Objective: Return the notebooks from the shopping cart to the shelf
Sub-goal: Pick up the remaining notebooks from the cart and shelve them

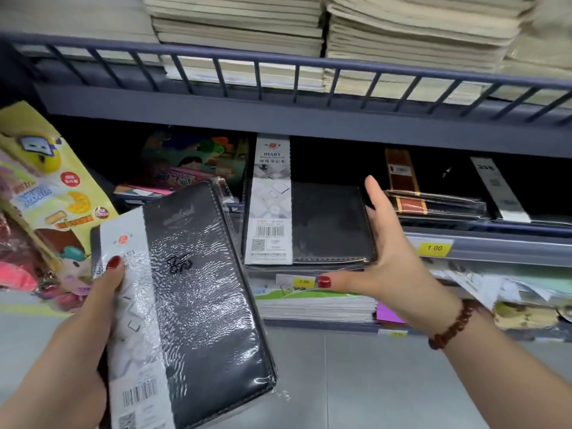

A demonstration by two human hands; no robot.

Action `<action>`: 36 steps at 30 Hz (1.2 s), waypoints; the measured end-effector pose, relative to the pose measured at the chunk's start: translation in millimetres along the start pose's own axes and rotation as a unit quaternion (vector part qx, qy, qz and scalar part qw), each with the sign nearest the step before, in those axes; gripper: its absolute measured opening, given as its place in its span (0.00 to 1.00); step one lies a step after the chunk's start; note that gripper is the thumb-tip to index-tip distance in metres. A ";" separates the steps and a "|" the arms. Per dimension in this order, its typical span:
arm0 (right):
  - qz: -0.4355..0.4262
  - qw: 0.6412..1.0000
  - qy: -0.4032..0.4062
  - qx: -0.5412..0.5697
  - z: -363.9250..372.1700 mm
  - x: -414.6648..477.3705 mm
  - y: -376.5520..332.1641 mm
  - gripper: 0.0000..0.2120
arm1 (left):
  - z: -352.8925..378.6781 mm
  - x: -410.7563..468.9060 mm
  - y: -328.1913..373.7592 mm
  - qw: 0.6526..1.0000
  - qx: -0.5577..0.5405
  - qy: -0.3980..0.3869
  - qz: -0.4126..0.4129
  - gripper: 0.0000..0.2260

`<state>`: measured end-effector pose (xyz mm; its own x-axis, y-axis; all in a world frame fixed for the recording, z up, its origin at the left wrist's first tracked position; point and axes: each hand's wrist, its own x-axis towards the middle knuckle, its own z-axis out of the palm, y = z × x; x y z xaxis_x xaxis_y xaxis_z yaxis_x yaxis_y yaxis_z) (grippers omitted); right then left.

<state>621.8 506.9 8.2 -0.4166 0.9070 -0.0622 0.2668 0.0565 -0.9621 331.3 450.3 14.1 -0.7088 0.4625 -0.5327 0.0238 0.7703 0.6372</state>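
Observation:
My left hand (102, 292) grips a black notebook (204, 305) wrapped in shiny plastic, with a white paper band along its left side, held tilted in front of the shelf. A second black diary notebook (328, 224) with the same white band lies on top of a stack on the middle shelf (483, 239). My right hand (390, 252) rests flat against that notebook's right edge, fingers straight and thumb spread below its front edge. The shopping cart is out of view.
The upper shelf (278, 119) with its dark rail carries tall stacks of beige exercise books (402, 41). Brown and black banded notebooks (433, 202) lie to the right. Colourful packets (46, 193) hang at the left. Thin notebooks (315, 305) fill the lower shelf above grey floor tiles.

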 end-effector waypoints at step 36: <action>-0.103 0.902 0.354 -0.222 29.9 60.1 20.5 0.18 | 12.6 -6.1 -7.8 0.998 0.026 -0.051 0.016 0.19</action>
<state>576.2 550.1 -23.2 0.1214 0.8886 0.4423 0.6352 0.2729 -0.7225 344.3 447.0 5.3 -0.6318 0.5278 -0.5678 0.0836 0.7745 0.6270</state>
